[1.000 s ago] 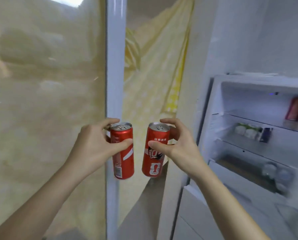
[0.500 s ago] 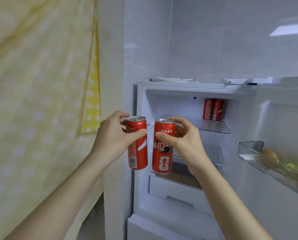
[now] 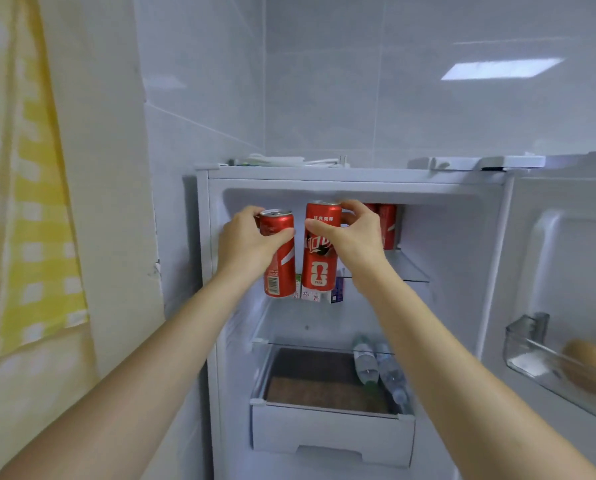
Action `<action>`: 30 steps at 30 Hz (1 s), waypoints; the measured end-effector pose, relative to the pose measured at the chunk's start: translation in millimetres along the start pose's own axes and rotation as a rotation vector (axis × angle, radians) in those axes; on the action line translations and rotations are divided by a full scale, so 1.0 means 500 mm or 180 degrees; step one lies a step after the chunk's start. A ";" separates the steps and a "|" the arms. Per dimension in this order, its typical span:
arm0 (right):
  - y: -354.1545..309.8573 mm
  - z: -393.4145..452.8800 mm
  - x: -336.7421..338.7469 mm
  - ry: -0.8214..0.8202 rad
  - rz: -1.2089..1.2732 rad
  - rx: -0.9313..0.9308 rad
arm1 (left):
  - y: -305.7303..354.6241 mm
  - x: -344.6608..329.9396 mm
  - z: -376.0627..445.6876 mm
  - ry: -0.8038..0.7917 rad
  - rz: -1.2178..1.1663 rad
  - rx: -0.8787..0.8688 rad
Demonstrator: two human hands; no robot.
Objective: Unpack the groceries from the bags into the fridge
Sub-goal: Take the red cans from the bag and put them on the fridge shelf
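Both hands: left (image 3: pixel 248 242), right (image 3: pixel 353 239), grip red cans (image 3: pixel 319 258) at open fridge (image 3: pixel 455 237).

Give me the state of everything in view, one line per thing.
Fridge: door open.
Left hand: grips left can, upright, in the air.
Right hand: grips right can, upright, in the air.
Shelved cans: standing on top shelf.
Water bottles: lying flat.
Drawer: pulled out.

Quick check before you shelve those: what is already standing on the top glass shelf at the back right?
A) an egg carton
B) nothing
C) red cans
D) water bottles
C: red cans stand on the top glass shelf, behind the right hand; the water bottles lie lower down.
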State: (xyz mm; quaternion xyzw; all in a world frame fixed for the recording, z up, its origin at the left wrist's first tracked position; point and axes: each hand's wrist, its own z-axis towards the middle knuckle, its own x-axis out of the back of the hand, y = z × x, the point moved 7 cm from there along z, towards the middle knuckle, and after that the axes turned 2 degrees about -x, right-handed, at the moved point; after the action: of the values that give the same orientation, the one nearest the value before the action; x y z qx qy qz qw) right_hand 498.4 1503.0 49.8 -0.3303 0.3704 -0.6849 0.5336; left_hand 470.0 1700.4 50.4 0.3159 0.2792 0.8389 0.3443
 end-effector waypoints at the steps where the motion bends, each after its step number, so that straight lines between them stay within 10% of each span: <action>1: 0.012 0.020 -0.010 0.0022 -0.0001 -0.0010 | -0.012 -0.013 0.019 0.0031 0.0036 0.0006; 30: 0.220 0.258 -0.133 0.0350 -0.0231 0.0142 | -0.188 -0.226 0.267 0.0184 -0.0078 0.0142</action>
State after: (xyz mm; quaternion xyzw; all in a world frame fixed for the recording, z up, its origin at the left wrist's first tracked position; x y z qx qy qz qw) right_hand 675.5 1530.8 16.7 -0.2934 0.3715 -0.7290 0.4945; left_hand 667.9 1706.1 33.8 0.2957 0.3115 0.8370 0.3391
